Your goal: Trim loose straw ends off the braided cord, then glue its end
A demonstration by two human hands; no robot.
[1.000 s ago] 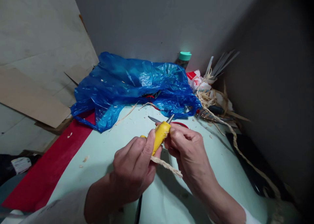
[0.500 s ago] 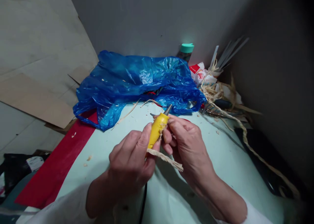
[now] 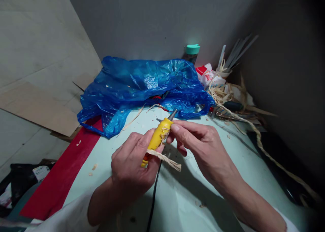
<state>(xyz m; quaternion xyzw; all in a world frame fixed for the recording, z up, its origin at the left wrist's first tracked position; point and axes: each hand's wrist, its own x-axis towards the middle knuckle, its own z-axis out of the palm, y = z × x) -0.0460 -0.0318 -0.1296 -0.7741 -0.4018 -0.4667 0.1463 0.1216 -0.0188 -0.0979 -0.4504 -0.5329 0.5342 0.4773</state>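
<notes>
A yellow glue gun [image 3: 160,134] with a grey metal nozzle points up and to the right over the pale table, near the middle of the view. My left hand [image 3: 137,157] is wrapped round its body. A short twisted straw cord [image 3: 166,159] sticks out to the right from between the fingers of that hand. Thin fibres cling to the gun's side. My right hand [image 3: 195,139] has its thumb and forefinger pressed together beside the gun's front end, just below the nozzle. Whatever lies between those fingertips is too small to tell.
A crumpled blue plastic bag [image 3: 142,79] lies along the back. Behind it stands a jar with a green lid [image 3: 192,49]. Straw strands [image 3: 220,93] and a long twisted cord [image 3: 259,140] are at the right, beside a black flat object [image 3: 284,171]. Red material [image 3: 61,171] borders the left.
My left hand and the glue gun have moved slightly left and down, with more of the gun's rear showing. My right hand has turned flatter, its forearm further right.
</notes>
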